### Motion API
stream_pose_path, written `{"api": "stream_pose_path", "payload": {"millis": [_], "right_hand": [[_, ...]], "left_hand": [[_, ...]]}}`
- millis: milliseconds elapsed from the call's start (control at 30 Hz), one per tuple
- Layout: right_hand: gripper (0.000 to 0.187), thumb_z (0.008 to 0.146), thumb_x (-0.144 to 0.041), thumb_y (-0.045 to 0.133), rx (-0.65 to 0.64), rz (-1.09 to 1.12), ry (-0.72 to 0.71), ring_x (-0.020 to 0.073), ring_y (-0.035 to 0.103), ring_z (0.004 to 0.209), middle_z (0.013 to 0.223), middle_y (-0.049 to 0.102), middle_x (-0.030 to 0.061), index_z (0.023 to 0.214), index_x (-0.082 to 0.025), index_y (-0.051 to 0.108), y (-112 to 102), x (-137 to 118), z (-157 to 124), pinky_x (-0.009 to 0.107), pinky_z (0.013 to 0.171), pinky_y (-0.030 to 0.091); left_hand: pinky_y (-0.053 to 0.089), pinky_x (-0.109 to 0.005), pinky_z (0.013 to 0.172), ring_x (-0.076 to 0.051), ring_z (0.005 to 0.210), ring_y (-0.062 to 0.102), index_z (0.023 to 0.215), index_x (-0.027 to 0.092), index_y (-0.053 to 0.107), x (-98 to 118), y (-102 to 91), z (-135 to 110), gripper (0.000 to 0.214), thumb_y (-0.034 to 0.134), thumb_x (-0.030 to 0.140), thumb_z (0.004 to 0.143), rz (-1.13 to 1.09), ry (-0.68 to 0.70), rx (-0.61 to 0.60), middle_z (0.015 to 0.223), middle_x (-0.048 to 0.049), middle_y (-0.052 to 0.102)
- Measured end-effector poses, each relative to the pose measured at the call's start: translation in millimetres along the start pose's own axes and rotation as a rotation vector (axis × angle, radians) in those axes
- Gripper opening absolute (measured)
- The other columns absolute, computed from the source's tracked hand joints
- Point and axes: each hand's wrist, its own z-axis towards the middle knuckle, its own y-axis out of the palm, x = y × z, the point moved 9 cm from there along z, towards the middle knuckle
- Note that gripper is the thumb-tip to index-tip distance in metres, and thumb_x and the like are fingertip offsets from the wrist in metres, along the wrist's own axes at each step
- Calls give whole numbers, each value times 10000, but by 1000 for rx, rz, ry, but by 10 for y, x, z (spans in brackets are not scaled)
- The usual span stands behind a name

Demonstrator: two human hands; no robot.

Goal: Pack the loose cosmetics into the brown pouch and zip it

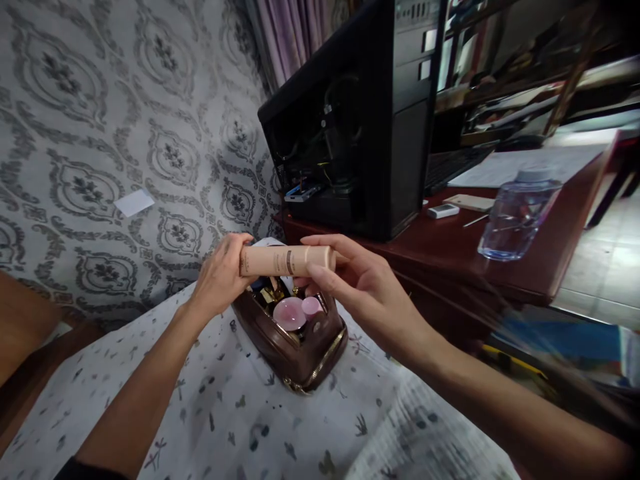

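A beige cosmetic tube (273, 261) with printed text lies level between my two hands. My left hand (223, 273) grips its wide end, and the fingers of my right hand (357, 273) close around its cap. Just below the tube sits a brown bag (280, 347) with a gold zipper, standing open. Inside it show a round pink container (289, 313), a smaller pink cap (311, 306) and some gold and dark items. The tube and hands hide the far part of the bag's opening.
The bag stands on a white patterned sheet (220, 420). Behind it, a black computer case (407, 153) stands on a reddish-brown desk (400, 250). A clear water bottle (515, 217), a small white box (443, 211) and a keyboard (457, 167) are on the desk. Patterned wallpaper (165, 87) covers the left.
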Motion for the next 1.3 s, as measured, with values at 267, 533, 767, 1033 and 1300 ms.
{"api": "stream_pose_path", "payload": {"millis": [267, 533, 767, 1033, 1300], "right_hand": [[384, 941, -402, 643, 30, -68, -8, 176, 695, 854, 1014, 709, 59, 1260, -191, 610, -56, 101, -60, 296, 726, 574], [380, 936, -427, 646, 38, -106, -9, 185, 684, 870, 1049, 686, 63, 1233, -190, 625, -51, 206, -48, 306, 754, 572], [367, 950, -405, 620, 43, -212, -34, 187, 669, 848, 1016, 695, 57, 1249, -192, 623, -33, 224, -22, 297, 723, 536], [279, 948, -382, 619, 62, -306, -179, 138, 609, 752, 879, 645, -2, 1168, -212, 625, 77, -162, 252, 261, 684, 487], [233, 930, -381, 662, -134, -383, -233, 129, 553, 760, 847, 610, -3, 954, -159, 596, 431, -101, 662, 260, 674, 406]], "left_hand": [[527, -479, 962, -313, 1080, 670, 1101, 155, 633, -648, 416, -144, 385, 607, 445, 849, -150, -267, -237, 1116, -133, 714], [449, -430, 1134, -262, 1259, 625, 1064, 230, 761, -237, 508, -226, 464, 354, 448, 1017, -187, 98, -458, 1249, -79, 740], [483, -446, 1088, -287, 1264, 619, 1245, 211, 639, -414, 512, -268, 432, 471, 502, 974, -171, -69, -442, 1331, -112, 679], [505, -398, 1020, -272, 1247, 611, 1421, 252, 456, -103, 163, -148, 604, 639, 518, 910, -288, -77, -153, 1403, -98, 603], [540, -363, 845, -263, 965, 674, 1105, 171, 600, 265, 129, -121, 440, 573, 575, 934, -462, -130, -201, 975, -57, 716]]}}
